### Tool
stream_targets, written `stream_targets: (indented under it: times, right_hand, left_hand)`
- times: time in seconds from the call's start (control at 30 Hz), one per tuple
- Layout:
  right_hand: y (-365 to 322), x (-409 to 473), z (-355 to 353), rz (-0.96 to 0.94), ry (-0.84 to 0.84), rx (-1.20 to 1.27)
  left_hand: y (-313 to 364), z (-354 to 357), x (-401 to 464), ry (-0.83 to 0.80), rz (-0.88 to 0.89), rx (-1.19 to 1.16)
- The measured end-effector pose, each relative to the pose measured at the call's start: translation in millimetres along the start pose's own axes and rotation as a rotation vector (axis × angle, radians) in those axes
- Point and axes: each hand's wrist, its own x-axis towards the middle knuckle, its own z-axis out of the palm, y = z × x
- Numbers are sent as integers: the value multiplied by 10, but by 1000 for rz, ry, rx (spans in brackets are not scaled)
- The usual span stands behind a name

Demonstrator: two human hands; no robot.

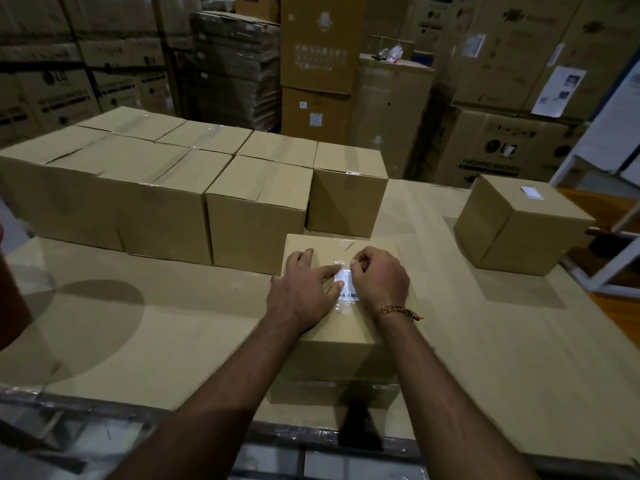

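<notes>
Labelling is the step in hand. The box point(332, 355) sits near the middle of the desk's point(173, 323) front edge. The left hand point(301, 292), fingers straight, presses the label point(348, 289) onto the box top. The right hand point(379, 278), fingers curled, pinches the label's far edge. The next move likely calls for smoothing it flat without creases.

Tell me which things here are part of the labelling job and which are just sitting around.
In the job: box under the hands; label on its top; left hand pressing the label flat; right hand pinching the label's edge.
Lying about: row of sealed boxes behind; lone box at right; stacked cartons at the back.
</notes>
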Motion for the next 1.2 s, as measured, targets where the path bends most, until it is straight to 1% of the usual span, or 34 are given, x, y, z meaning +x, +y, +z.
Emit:
stream_targets:
  times: [0.53, 0.77, 0.87, 0.97, 1.1, 1.2]
  right_hand:
    - [51, -41, 40, -9, 29, 107]
    - [60, -25, 36, -24, 39, 136]
    - [53, -46, 23, -26, 41, 146]
    - [39, -68, -15, -11, -2, 161]
    - [45, -65, -51, -28, -65, 116]
    - [100, -45, -127, -1, -206, 195]
  left_hand:
    - [11, -16, 0, 20, -41, -60]
    - [28, -40, -15, 81, -80, -88]
    - [39, -38, -8, 82, -101, -99]
    - [44, -37, -4, 69, -109, -91]
    - [39, -30, 0, 72, -102, -86]
    - [35, -18, 14, 69, -109, -78]
